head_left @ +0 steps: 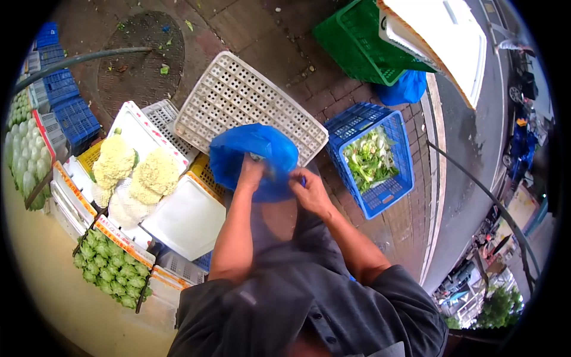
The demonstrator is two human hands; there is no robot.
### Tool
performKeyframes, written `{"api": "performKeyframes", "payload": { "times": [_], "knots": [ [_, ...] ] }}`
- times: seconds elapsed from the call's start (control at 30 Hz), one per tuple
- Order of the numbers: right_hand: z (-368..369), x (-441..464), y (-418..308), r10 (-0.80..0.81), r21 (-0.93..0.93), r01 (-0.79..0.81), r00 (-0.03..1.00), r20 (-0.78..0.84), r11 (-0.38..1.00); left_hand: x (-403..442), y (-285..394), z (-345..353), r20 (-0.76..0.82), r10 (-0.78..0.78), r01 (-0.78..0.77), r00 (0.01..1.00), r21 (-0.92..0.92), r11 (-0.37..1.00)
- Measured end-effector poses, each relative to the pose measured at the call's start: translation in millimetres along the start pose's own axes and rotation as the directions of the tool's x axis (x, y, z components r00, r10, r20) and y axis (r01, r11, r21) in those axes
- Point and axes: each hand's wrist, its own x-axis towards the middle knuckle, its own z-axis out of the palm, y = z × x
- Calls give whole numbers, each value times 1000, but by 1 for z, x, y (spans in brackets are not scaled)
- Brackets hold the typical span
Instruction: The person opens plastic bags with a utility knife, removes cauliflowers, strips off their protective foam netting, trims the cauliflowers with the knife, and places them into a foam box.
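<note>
A blue plastic bag lies bunched over the lower corner of a white perforated plastic crate, right in front of my body. My left hand reaches into the bag's mouth. Its fingers are hidden by the plastic, and a small pale patch shows beside them. At the bag's right side, my right hand is closed in a pinch, with a bit of blue plastic showing between thumb and fingers.
Cauliflower heads sit on white foam boxes at left, near a crate of green leafy vegetables. A blue crate of leaf trimmings stands at right. Behind it are a green crate and a foam lid.
</note>
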Motion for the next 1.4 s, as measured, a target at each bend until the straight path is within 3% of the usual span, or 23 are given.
{"api": "performKeyframes", "payload": {
  "times": [0.07,0.1,0.17,0.27,0.33,0.4,0.47,0.53,0.6,0.73,0.87,0.93,0.97,1.03,1.07,1.13,1.17,1.23,1.27,1.33,1.4],
  "knots": [
    [-6,-1,-10,59,160,-43,994,-94,986,3,7,-6,97,158,-173,983,167,971],
    [-13,-1,-20,126,278,-82,981,-147,957,-2,17,-8,95,179,-198,979,256,946],
    [-24,-7,-41,258,463,-126,937,-234,877,-12,39,-10,170,122,-164,978,265,950],
    [-34,-18,-57,260,415,-134,929,-263,900,-19,64,-17,195,104,-158,975,291,944],
    [-26,-16,-48,101,377,25,945,-310,926,-19,75,-18,229,119,-188,966,310,932],
    [-30,-24,-53,-50,175,111,946,-321,978,-38,99,-1,215,140,-131,966,-57,990],
    [-44,-46,-85,-214,-235,143,926,-312,961,-51,113,3,210,63,-4,976,-269,963],
    [-54,-68,-96,-202,-232,127,921,-334,964,-50,119,7,243,56,32,968,-343,939],
    [-70,-85,-99,-141,-236,52,915,-379,970,-52,130,16,330,-11,111,944,-287,951],
    [-83,-104,-72,-300,-226,225,868,-396,948,-60,130,63,343,-57,207,938,-419,884],
    [-115,-143,-84,-268,-181,220,911,-312,958,-64,110,106,311,176,-58,934,-353,934],
    [-140,-148,-57,-246,-215,184,919,-308,959,-68,106,118,413,122,31,902,-343,939],
    [-158,-160,-55,-242,-225,182,930,-276,957,-64,101,116,551,67,193,832,-401,895],
    [-186,-180,-54,-224,-337,148,954,-201,930,-68,98,130,657,35,294,753,-384,875],
    [-200,-189,-47,-200,-304,120,947,-250,945,-79,101,140,637,64,211,768,-346,914],
    [-227,-196,-32,-164,-241,85,929,-333,967,-93,102,154,602,197,-147,774,-132,980],
    [-240,-187,-6,-214,-204,134,871,-443,970,-98,102,161,594,276,-325,755,-26,945],
    [-277,-211,-12,-165,-97,134,839,-519,986,-120,110,173,613,174,-123,771,-125,984],
    [-289,-221,-9,-156,-74,138,815,-558,988,-130,114,175,667,-15,274,745,-284,919],
    [-310,-248,-4,-107,14,150,761,-640,989,-119,102,166,682,-85,271,726,-170,948],
    [-321,-260,40,-142,-120,78,645,-751,990,-115,88,164,733,-59,239,677,-144,960]
  ]
}}
